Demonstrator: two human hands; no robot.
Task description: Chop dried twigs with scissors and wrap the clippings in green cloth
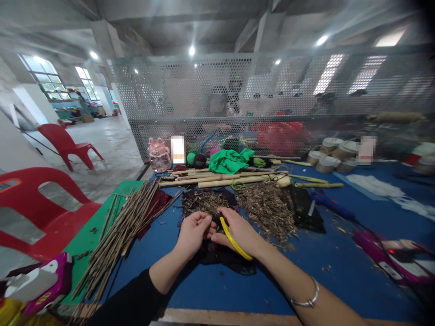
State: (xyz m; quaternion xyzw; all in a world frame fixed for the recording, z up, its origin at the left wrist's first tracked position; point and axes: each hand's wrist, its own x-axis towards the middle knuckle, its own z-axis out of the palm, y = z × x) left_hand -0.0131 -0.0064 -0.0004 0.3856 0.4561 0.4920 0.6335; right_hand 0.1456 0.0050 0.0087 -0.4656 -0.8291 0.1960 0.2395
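My left hand (pixel 192 233) and my right hand (pixel 238 231) meet over a dark cloth (pixel 217 258) on the blue table (pixel 306 280). The left hand's fingers are curled and pinched on something small I cannot make out. In my right hand is a yellow-handled tool (pixel 234 242), its handle lying across the palm. Just beyond the hands are piles of dry chopped plant bits (pixel 268 208). A bundle of thin brown sticks (pixel 118 235) lies to the left.
Bamboo lengths (pixel 220 180), a green cloth (pixel 229 160) and a pink jar (pixel 159 155) sit at the back before a perforated metal screen (pixel 272 99). Paper cups (pixel 326 158) stand back right. Red chairs (pixel 44 213) stand left. A purple tool (pixel 394 258) lies right.
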